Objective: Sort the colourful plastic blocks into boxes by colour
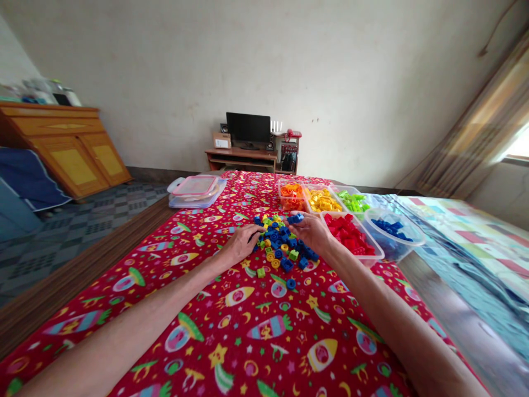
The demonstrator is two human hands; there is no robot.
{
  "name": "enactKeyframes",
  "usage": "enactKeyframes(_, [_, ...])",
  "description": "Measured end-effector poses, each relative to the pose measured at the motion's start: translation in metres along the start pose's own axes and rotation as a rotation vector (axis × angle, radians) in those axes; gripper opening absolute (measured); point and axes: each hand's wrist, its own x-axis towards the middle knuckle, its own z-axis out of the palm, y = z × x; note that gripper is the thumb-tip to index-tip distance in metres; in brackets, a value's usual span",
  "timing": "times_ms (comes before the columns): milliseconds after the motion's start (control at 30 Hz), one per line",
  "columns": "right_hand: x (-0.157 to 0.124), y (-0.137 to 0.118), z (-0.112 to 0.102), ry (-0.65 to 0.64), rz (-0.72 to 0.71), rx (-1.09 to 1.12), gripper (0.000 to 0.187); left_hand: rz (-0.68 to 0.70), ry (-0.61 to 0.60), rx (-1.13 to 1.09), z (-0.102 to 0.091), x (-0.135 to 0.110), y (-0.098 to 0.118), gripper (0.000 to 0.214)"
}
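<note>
A mixed pile of blue, yellow and green toy building bricks [281,240] lies on the red patterned cloth. My left hand [240,243] rests against the pile's left side, fingers stretched toward the bricks and thumb apart; I see nothing held in it. At the pile's right edge my right hand [309,230] has its fingers closed on a blue building brick [295,219]; more blue pieces may be hidden in the palm. A blue round piece [291,284] and a green brick [260,273] lie loose at the near side.
Clear containers hold sorted bricks: red [382,255], orange [292,193], yellow [324,199], light green [351,199] and blue [419,238]. Stacked lids [196,187] lie at the back left. Beyond the table stands a desk with a monitor [248,128].
</note>
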Motion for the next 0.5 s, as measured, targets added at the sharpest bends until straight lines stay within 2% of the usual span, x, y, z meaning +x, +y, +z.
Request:
enactKeyframes(100, [0.0006,0.0001,0.001,-0.025,0.0,0.042,0.022,0.016,0.0,0.003,0.0012,0.0,-0.0013,0.029])
enactKeyframes(267, [-0.0003,0.0015,-0.0017,-0.017,-0.053,0.109,0.005,0.016,-0.005,-0.002,0.0019,-0.0004,-0.002,0.029])
enactKeyframes(367, [-0.0018,0.0016,-0.0017,-0.032,-0.045,0.136,0.015,0.011,-0.011,-0.002,0.0017,-0.0005,-0.002,0.03])
enactKeyframes(500, [-0.004,0.0016,0.0003,-0.05,-0.022,0.064,0.03,0.012,-0.012,-0.002,0.0013,-0.0002,-0.0016,0.03])
